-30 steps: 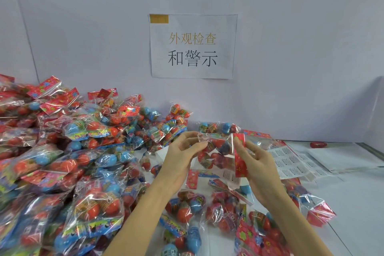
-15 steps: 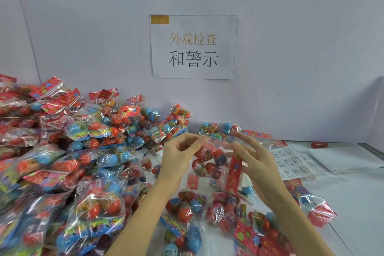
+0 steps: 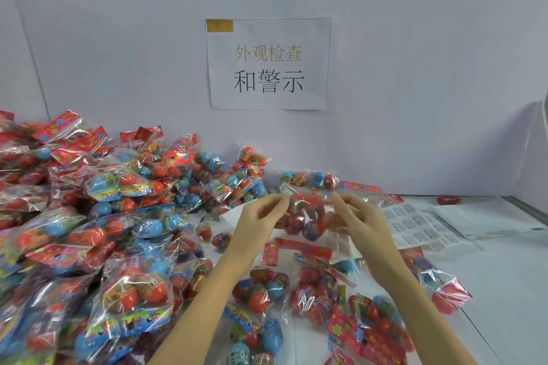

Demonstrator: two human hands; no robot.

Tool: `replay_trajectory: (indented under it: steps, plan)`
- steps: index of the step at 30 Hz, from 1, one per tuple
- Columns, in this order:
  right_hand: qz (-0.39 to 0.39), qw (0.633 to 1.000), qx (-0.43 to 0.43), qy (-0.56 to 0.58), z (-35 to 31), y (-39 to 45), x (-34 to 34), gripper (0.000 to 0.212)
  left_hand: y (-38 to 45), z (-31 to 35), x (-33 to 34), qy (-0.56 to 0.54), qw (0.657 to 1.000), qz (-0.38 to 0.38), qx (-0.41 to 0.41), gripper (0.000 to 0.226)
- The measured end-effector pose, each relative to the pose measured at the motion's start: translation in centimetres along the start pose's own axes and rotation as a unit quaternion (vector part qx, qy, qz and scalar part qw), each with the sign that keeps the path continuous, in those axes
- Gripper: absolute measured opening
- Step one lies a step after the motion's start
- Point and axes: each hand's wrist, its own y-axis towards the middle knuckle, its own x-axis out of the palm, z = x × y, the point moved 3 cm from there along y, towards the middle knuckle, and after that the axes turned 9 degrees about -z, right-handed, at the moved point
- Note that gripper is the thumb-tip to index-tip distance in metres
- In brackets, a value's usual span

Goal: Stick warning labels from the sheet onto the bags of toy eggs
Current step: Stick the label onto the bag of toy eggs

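Observation:
I hold one clear bag of toy eggs (image 3: 308,218) above the table, with red and blue eggs inside. My left hand (image 3: 258,224) pinches the bag's upper left edge. My right hand (image 3: 360,221) pinches its upper right edge, fingers curled over the plastic. The bag's red header card (image 3: 302,247) hangs at the bottom. The sheet of white warning labels (image 3: 415,227) lies flat on the table just right of my right hand.
A large heap of egg bags (image 3: 89,231) fills the left side up to the wall. More bags (image 3: 311,299) lie under my forearms. A printed sign (image 3: 268,64) hangs on the wall. White paper (image 3: 486,216) and a lone red egg (image 3: 448,200) lie far right.
The bag has turned in my hands: its red header swung from upright on the right side down to the bottom. Both hands have shifted to the bag's top edge.

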Motion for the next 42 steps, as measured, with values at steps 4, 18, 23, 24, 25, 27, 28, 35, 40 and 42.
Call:
replay_trajectory:
  steps: [4, 18, 23, 24, 25, 27, 28, 35, 40, 42]
  plan:
    - [-0.011, 0.99, -0.05, -0.128, -0.2, -0.2, 0.4, 0.028, 0.0, 0.5, 0.4, 0.028, 0.999, -0.004, 0.024, 0.016]
    - [0.013, 0.999, -0.009, -0.028, -0.4, -0.5, 1.0, 0.033, 0.2, 0.2, 0.1, -0.03, 0.998, 0.058, -0.002, 0.031]
    - [0.037, 0.989, 0.024, 0.14, -0.5, -0.4, -0.1, 0.031, 0.2, 0.3, -0.3, -0.061, 0.998, 0.012, -0.018, 0.053]
    - [0.018, 0.988, 0.026, 0.153, -0.7, -0.4, 0.0, 0.034, 0.2, 0.3, -0.2, -0.069, 0.997, 0.015, -0.013, 0.049]
    - [-0.002, 0.989, 0.027, 0.149, -0.9, -0.4, 0.1, 0.036, 0.1, 0.3, -0.2, -0.074, 0.997, 0.023, -0.006, 0.043]
    - [-0.046, 0.991, 0.036, 0.121, -1.0, -0.5, 0.6, 0.043, 0.1, 0.4, -0.3, -0.099, 0.995, 0.033, -0.005, 0.026]
    - [-0.067, 0.991, 0.047, 0.11, -1.0, -0.6, 0.9, 0.049, 0.2, 0.3, -0.4, -0.126, 0.992, 0.026, -0.007, 0.018]
    - [-0.046, 0.997, 0.048, 0.041, -1.0, -0.8, 1.2, 0.054, 0.1, 0.8, -0.6, -0.156, 0.988, 0.019, -0.006, 0.014]
    - [-0.022, 0.996, 0.014, -0.085, -0.8, -0.7, 1.2, 0.053, 0.3, 0.6, -0.9, -0.132, 0.989, 0.065, 0.009, 0.025]
    - [-0.008, 0.992, 0.006, -0.122, -0.7, -0.6, 1.2, 0.057, 0.4, 0.2, -0.8, -0.097, 0.992, 0.081, 0.015, 0.021]
